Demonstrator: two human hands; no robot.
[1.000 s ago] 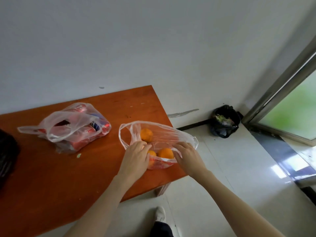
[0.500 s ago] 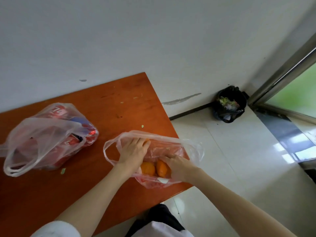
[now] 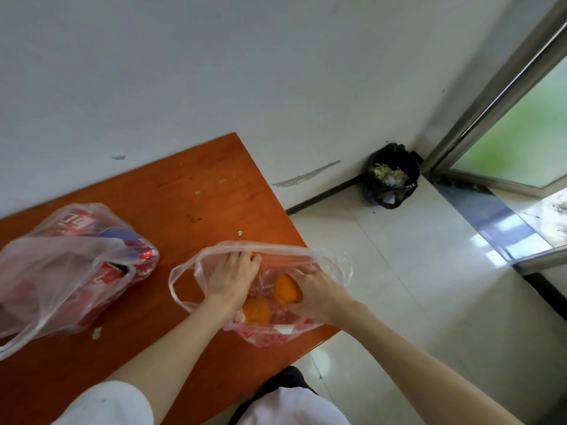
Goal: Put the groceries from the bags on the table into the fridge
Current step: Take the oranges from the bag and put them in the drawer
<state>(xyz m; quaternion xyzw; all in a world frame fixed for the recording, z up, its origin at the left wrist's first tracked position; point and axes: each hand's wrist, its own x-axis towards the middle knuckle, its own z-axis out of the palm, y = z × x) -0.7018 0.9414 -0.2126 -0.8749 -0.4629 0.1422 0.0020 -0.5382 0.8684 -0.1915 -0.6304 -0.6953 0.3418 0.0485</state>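
Two thin plastic bags are seen on the reddish-brown bench (image 3: 190, 191), which fills the lower left of the frame. The bag of oranges (image 3: 264, 302) lies near the bench's right edge at lower centre, its mouth spread open. Both hands are reached into it. The left hand (image 3: 231, 279) is laid over something orange at the far side of the bag, its grip curled downward, though what exactly is clasped cannot be told. The right hand (image 3: 313, 297) is wrapped around one orange (image 3: 285, 288), fingers and thumb curved about it. A second orange (image 3: 256, 309) is left lying in the bag between the two wrists, just beside the held one. The bag of drink cans (image 3: 70, 271) is set well apart at the left edge of the frame, red cans being visible through the plastic. A black rubbish bag (image 3: 391, 176) holding scraps is stood on the floor in the corner at upper right, beside a metal door frame (image 3: 491, 87).
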